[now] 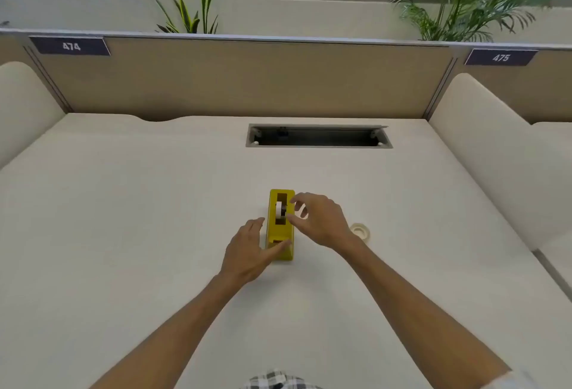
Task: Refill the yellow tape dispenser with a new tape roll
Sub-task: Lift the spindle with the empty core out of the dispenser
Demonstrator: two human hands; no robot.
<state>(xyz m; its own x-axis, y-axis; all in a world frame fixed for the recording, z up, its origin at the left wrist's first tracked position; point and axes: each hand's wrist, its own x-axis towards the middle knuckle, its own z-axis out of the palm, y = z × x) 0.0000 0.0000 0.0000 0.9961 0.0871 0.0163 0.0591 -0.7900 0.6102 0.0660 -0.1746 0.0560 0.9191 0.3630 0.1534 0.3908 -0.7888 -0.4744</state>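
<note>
The yellow tape dispenser (281, 224) is braced at its near end by the open left hand (247, 252), while the right hand (320, 220), holding nothing, its grip half-closed, is poised over the spent core (281, 209). Removal seems underway; the new tape roll (360, 231) waits right, on the table (123, 218).

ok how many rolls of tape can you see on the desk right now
2. One roll sits in the yellow dispenser; the other roll lies on the desk, partly hidden behind the right hand.
</note>
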